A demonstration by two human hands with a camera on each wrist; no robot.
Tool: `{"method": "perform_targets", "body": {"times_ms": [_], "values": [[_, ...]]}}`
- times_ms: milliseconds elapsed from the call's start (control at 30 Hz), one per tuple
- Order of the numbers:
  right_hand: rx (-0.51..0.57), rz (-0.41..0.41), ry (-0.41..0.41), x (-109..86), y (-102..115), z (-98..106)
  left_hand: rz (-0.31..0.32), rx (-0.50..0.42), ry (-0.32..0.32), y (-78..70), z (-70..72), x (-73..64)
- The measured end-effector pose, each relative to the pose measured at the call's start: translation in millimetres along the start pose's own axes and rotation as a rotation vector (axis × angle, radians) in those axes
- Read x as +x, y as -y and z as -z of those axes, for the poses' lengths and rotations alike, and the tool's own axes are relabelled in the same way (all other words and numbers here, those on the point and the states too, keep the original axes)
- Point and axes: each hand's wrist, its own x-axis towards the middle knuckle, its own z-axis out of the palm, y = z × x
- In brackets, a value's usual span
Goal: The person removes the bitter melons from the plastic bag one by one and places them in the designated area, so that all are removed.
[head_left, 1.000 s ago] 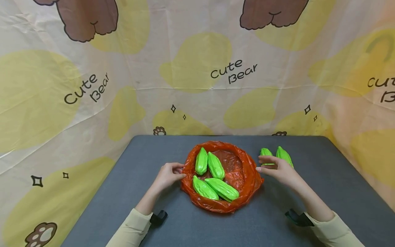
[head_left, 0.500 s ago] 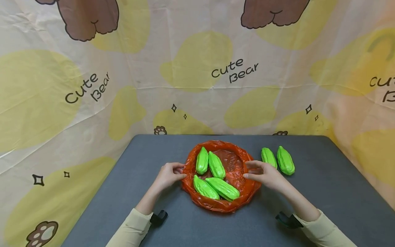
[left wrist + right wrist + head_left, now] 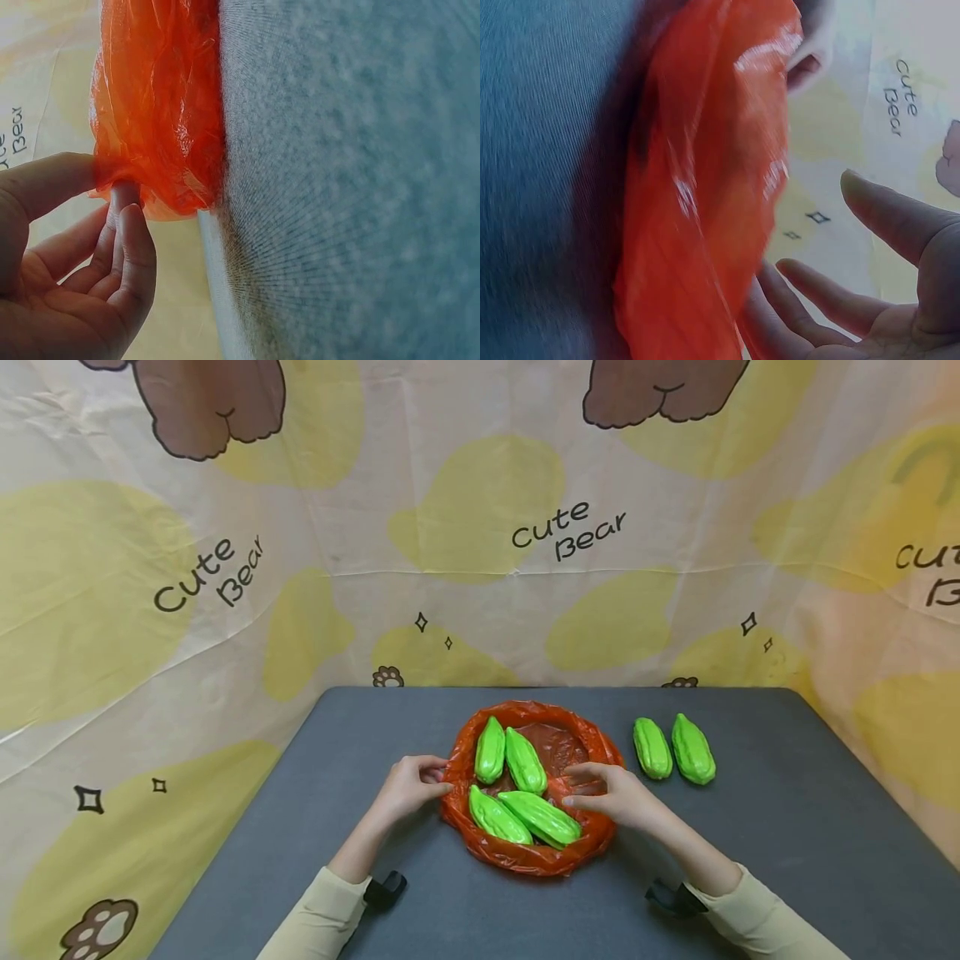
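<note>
A red plastic bag (image 3: 525, 862), its rim rolled into a ring, stands open on the table. Inside lie several bright green, ribbed, pointed gourds, one of them long and slanting (image 3: 542, 817). My left hand (image 3: 411, 789) pinches the bag's left edge; the left wrist view shows thumb and forefinger on the thin red film (image 3: 161, 112). Over the bag's right side hangs my right hand (image 3: 618, 795), fingers spread and holding nothing. In the right wrist view its fingers (image 3: 832, 296) reach past the bag wall (image 3: 705, 195), which hides some of them.
Two more green gourds, a shorter one (image 3: 652, 748) and a longer one (image 3: 693, 750), lie on the grey table (image 3: 525, 914) right of the bag. A printed cloth (image 3: 480, 510) hangs behind and beside the table.
My right hand has moved left, from beside the two loose gourds to above the bag's right part. The bag's right edge has drawn in a little. My left hand stays at the rim.
</note>
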Motion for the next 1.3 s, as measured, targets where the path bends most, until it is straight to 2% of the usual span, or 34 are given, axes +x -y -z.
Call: {"method": "perform_targets", "body": {"times_ms": [233,667,967,1300], "values": [[0.012,0.004,0.04,4.3,-0.1,-14.3,-0.009,-0.007,0.006,0.7,-0.4,1.0],[-0.045,0.029,0.071,5.1,-2.0,-27.3,-0.008,0.0,0.003,-0.1,-0.1,0.6],[-0.116,0.037,0.074,4.6,0.5,-30.6,-0.001,-0.001,-0.005,-1.1,-0.5,1.1],[-0.121,0.023,0.092,3.4,3.6,-31.6,0.01,-0.008,-0.008,-2.7,0.1,-0.4]]}}
